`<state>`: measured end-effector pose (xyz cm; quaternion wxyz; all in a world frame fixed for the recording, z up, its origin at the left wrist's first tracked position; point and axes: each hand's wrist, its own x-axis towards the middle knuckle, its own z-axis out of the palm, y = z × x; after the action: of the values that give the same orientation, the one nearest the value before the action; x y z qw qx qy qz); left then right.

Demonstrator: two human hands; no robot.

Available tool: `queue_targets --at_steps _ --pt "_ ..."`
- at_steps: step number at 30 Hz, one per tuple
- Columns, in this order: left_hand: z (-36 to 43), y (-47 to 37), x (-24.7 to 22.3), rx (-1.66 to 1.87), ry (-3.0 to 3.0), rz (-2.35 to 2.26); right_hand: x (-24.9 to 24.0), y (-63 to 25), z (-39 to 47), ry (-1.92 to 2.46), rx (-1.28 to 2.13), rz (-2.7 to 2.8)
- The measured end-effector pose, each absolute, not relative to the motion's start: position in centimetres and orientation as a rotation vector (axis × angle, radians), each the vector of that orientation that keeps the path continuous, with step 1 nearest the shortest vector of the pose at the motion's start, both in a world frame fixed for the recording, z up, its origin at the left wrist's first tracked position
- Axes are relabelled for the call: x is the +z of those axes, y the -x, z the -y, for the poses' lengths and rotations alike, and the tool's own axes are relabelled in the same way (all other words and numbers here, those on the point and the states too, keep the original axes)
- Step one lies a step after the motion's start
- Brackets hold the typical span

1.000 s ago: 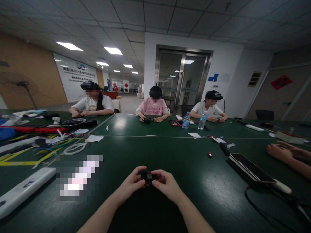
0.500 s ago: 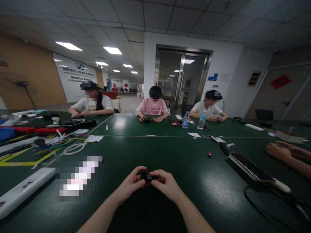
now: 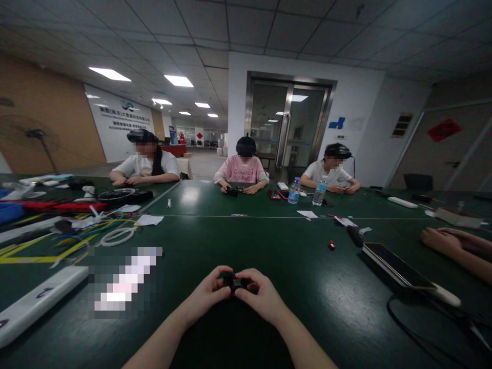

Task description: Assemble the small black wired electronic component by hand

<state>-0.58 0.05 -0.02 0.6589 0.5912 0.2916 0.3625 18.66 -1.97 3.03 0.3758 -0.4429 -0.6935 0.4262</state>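
A small black object point(image 3: 233, 282) is held between both hands just above the near part of the green table point(image 3: 292, 256); it is too dark and too covered by fingers to name. My left hand point(image 3: 210, 292) pinches it from the left, thumb in front and fingers behind. On the right side, my right hand point(image 3: 264, 295) grips it the same way, its thumb pressed to the front near the left thumb. Much of the object is hidden behind the fingers.
A phone point(image 3: 397, 265) with a cable lies at the right, a white power strip point(image 3: 42, 302) at the left. Loose wires point(image 3: 119, 236) and a small red item point(image 3: 331, 245) lie farther back. Two bottles point(image 3: 294, 190) stand mid-table. Another person's hands point(image 3: 446, 241) rest at right.
My right thumb has shifted slightly left, closer to my left thumb. The small black object has turned a little between my fingers; both hands otherwise stay in place.
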Motion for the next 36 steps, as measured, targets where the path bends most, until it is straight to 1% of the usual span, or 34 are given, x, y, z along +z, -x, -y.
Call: queue_targets --at_steps 9,20,29,36 --pt "0.2 0.6 0.7 0.785 -1.299 -0.677 2.8 -18.6 1.9 1.192 1.068 1.793" --pt "0.2 0.6 0.7 0.792 -1.288 -0.652 2.9 -18.6 1.9 1.158 1.058 1.817" --pt "0.0 0.6 0.3 0.798 -1.293 -0.674 1.9 -18.6 1.6 1.128 1.036 1.792" --pt "0.2 0.5 0.7 0.796 -1.276 -0.686 2.3 -18.6 1.7 1.13 1.039 1.804"
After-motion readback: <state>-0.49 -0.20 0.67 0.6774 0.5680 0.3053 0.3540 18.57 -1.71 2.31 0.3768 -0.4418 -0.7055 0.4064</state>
